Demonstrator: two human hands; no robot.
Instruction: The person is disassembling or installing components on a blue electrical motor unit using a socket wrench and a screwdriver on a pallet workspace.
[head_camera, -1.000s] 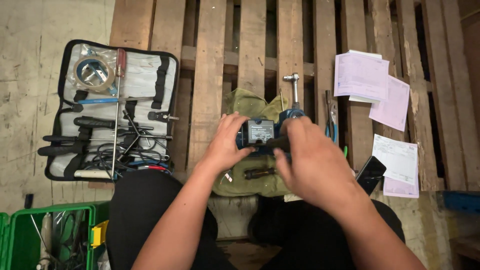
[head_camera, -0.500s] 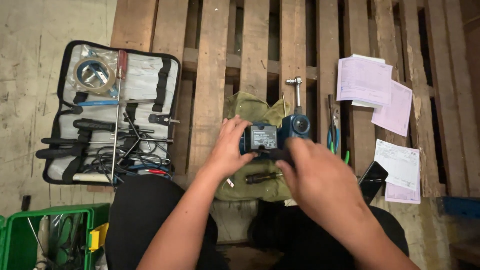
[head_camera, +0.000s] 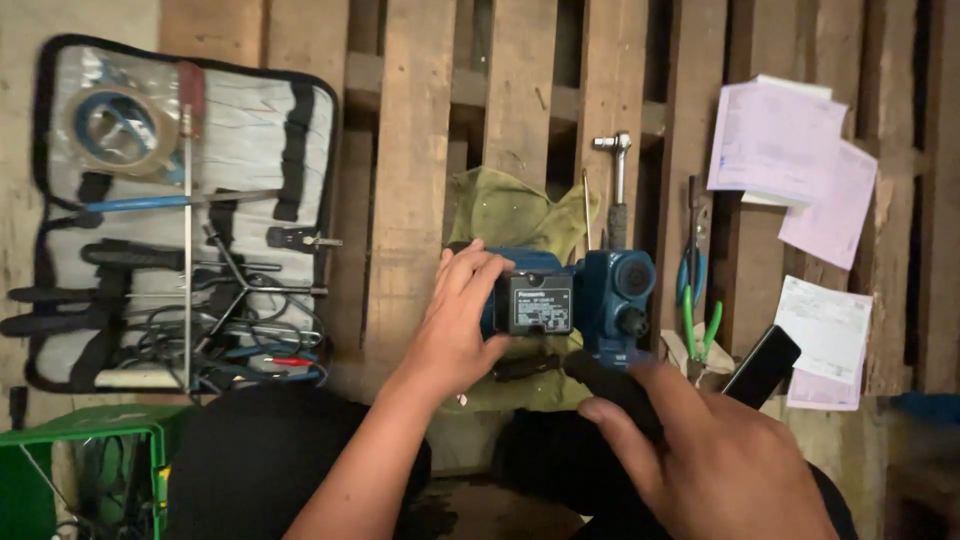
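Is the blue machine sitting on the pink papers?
No, the blue machine rests on a green cloth, with the pink papers lying apart from it.

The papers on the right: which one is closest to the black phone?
The white sheet lowest on the pallet, beside the black phone, is closest. The two pink sheets, and, lie higher up, well away from it.

blue pump (head_camera: 590, 295) (black label), olive cloth (head_camera: 510, 215), pink papers (head_camera: 775, 145)

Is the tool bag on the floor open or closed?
Open. The tool case lies spread flat, with the screwdrivers and tape roll showing inside.
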